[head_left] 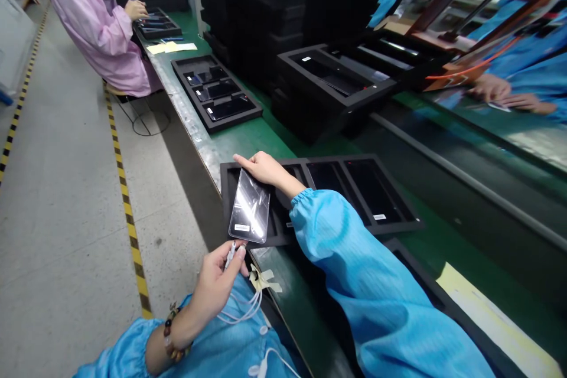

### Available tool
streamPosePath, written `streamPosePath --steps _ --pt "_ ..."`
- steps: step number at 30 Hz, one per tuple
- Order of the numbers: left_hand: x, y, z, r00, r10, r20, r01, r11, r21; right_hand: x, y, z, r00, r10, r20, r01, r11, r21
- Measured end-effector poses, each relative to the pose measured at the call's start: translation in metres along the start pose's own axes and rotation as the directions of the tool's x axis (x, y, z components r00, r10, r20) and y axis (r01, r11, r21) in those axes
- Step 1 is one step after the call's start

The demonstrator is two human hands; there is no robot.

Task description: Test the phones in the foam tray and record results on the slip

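My right hand (264, 168) is closed around the far end of a smartphone (249, 208) with a shiny dark screen and a small white label. The phone is tilted over the left end of a black foam tray (283, 236). Just below its near edge, my left hand (217, 276) pinches a white cable plug (231, 255); whether the plug touches the phone I cannot tell. White cable (248, 310) loops under that hand, beside pale tape (264, 279) on the bench edge. More dark phones (372, 189) lie in the tray's slots.
A second tray of phones (217, 91) sits further along the green bench (279, 142). Stacked black trays (336, 80) stand behind. A yellow paper strip (496, 319) lies at right. A person in pink (97, 35) sits at the far left; blue-sleeved co-workers' hands (509, 91) show at right.
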State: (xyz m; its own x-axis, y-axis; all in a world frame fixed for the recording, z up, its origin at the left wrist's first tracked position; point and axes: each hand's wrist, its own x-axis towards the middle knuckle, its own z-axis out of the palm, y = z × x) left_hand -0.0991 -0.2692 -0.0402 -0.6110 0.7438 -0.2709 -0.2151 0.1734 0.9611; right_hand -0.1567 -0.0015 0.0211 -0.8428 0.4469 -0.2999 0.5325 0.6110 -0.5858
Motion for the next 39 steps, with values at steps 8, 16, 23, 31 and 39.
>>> streamPosePath --steps 8,16,23,31,39 --pt "0.002 0.002 0.019 0.992 0.008 -0.127 -0.019 0.996 -0.087 -0.002 0.003 0.008 0.999 0.028 -0.046 -0.028 0.999 0.018" --pt "0.004 0.015 0.020 0.970 -0.133 -0.203 0.102 0.982 -0.156 -0.018 -0.002 0.004 0.980 0.017 -0.200 -0.032 0.997 -0.073" --pt "0.001 0.014 0.028 0.978 -0.168 -0.127 0.141 0.970 -0.198 -0.024 -0.006 0.013 0.980 0.012 -0.201 -0.044 0.986 -0.159" --pt "-0.018 -0.005 0.037 0.976 -0.217 -0.024 0.211 0.964 -0.162 -0.037 0.011 0.001 0.956 -0.265 -0.127 0.218 0.930 -0.296" --pt "-0.016 -0.016 0.047 0.971 -0.238 -0.008 0.230 0.946 -0.227 -0.041 0.102 -0.030 0.925 -0.279 -0.258 0.218 0.946 -0.241"
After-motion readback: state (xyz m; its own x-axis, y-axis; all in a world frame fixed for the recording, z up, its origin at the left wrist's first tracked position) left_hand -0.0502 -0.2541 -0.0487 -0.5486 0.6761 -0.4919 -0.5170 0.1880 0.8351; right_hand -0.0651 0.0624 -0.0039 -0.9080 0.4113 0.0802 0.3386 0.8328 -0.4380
